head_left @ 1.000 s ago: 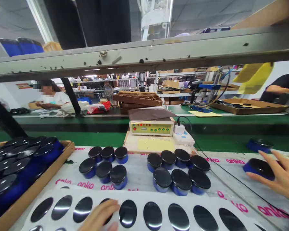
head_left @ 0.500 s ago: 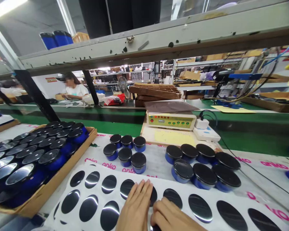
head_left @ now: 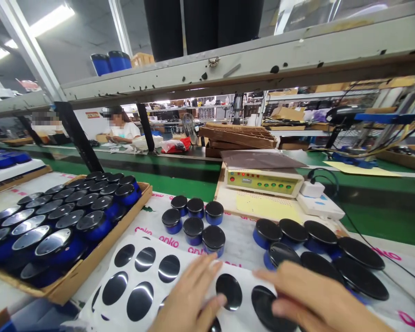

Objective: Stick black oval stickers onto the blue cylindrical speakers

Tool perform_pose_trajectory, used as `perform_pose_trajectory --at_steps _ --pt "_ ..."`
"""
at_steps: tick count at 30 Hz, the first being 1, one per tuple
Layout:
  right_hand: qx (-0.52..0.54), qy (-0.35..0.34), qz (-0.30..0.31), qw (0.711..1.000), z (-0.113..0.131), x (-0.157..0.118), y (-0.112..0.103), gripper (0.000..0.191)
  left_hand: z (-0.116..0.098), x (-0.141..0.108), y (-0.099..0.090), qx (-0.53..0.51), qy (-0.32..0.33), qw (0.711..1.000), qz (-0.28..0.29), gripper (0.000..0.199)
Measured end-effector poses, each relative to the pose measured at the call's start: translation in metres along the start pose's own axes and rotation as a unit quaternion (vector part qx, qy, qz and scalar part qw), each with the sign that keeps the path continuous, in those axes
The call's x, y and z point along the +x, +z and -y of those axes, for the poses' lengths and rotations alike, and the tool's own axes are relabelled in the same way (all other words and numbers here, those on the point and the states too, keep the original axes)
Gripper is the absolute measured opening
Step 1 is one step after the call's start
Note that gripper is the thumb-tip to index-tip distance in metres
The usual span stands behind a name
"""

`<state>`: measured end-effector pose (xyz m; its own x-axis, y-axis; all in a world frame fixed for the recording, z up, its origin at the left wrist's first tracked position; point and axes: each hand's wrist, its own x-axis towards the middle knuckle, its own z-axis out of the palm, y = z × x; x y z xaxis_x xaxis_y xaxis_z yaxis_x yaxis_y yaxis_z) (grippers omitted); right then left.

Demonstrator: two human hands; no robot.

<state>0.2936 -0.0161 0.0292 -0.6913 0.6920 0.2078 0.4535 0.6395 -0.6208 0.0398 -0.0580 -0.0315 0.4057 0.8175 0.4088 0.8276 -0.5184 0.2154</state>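
Note:
A white sheet of black round stickers (head_left: 140, 300) lies on the table in front of me. My left hand (head_left: 190, 295) rests over the middle of this sheet, fingers stretched out and thumb apart. It covers some of the stickers. To the right, my right hand (head_left: 307, 293) is over the sheet with index finger and thumb spread, nothing seen between them. Between the hands shows one black round sticker (head_left: 228, 292). Just beyond my right hand stands a group of blue cups with black tops (head_left: 268, 233). A smaller blue-and-black group (head_left: 213, 237) stands past my left hand.
At left, a cardboard tray (head_left: 138, 203) holds many blue, black-topped pieces. A machine with buttons (head_left: 263, 180) and a white power adapter (head_left: 320, 203) with cables sit at the back. A shelf beam (head_left: 180, 76) crosses overhead. Other people sit beyond the green conveyor (head_left: 173, 177).
My right hand has moved right, away from my left hand, and its curled fingers have opened out. The camera has turned left, so the scene sits farther right.

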Motion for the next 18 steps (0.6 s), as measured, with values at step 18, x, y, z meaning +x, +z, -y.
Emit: perform_pose_trajectory --at_steps 18 --pt "0.609 0.227 -0.172 0.74 -0.036 0.114 0.061 0.024 0.043 0.067 0.007 -0.047 -0.107 0.992 -0.054 0.032"
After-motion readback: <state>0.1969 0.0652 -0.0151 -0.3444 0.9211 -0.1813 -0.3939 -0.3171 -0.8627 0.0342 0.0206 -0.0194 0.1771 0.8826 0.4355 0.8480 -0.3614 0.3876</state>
